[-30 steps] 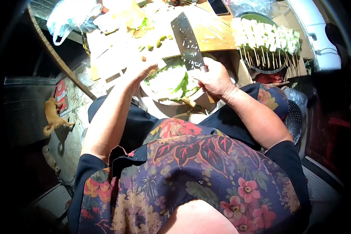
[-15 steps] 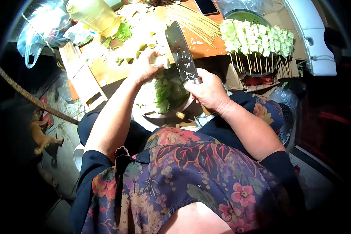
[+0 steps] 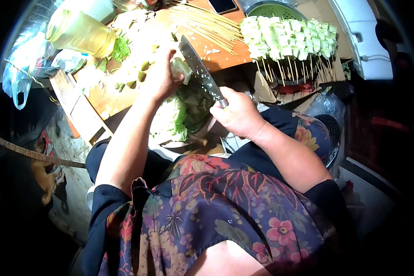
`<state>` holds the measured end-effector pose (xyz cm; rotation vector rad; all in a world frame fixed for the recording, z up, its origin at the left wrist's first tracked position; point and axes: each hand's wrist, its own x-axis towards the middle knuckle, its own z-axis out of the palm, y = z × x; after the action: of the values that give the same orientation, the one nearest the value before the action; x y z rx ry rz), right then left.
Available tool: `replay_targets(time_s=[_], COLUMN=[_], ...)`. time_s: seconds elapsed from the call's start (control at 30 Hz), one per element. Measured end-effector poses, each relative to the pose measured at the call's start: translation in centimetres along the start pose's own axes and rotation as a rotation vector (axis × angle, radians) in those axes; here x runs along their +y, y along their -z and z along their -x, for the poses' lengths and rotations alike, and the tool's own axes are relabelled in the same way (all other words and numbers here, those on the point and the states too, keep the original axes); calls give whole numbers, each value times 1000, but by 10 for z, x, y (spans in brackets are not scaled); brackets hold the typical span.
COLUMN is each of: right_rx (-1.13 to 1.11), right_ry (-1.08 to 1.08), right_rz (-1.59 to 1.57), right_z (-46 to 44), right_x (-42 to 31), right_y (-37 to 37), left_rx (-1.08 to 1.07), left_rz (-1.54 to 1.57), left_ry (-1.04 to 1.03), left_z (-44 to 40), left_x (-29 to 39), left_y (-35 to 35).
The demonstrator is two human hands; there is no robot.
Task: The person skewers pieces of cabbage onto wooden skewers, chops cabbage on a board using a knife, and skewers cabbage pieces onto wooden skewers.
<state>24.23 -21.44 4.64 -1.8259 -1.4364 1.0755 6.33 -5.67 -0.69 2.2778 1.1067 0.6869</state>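
Note:
My right hand (image 3: 240, 112) is closed around the handle of a cleaver (image 3: 198, 69). Small white bits stick to its dark blade, which slants up and left over the table edge. Just left of the blade is my left hand (image 3: 163, 82), fingers apart, with one digit pointing up. Pale cabbage pieces (image 3: 182, 71) show between this hand and the blade, and they look loose rather than gripped. Below both hands, a heap of cut green cabbage leaves (image 3: 169, 120) lies in a container largely hidden by the leaves and my forearm.
Several cabbage skewers (image 3: 290, 39) lie at the right, sticks toward me. Bare bamboo sticks (image 3: 207, 25) and a phone (image 3: 222, 4) are at the back. A yellowish jar (image 3: 80, 34), a blue bag (image 3: 18, 83) and a wooden slicer (image 3: 80, 108) are at left. A brown animal (image 3: 45, 179) lies on the floor.
My left hand has opened from its hold on the pale cabbage, its digits spreading. The cleaver remains in my right hand. The whole view has shifted, moving the table things leftward.

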Motion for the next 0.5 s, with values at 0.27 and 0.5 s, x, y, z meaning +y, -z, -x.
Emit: replay_targets(time_s=[0.27, 0.5], right_rx=[-2, 26], right_ry=[134, 184], right_rz=[168, 201], right_z=[2, 5], right_x=[19, 19], right_y=[-8, -7], left_rx=[91, 123], left_rz=[-81, 490], left_ry=[241, 504], left_z=[11, 12], left_x=[7, 3], left_y=[-7, -14])
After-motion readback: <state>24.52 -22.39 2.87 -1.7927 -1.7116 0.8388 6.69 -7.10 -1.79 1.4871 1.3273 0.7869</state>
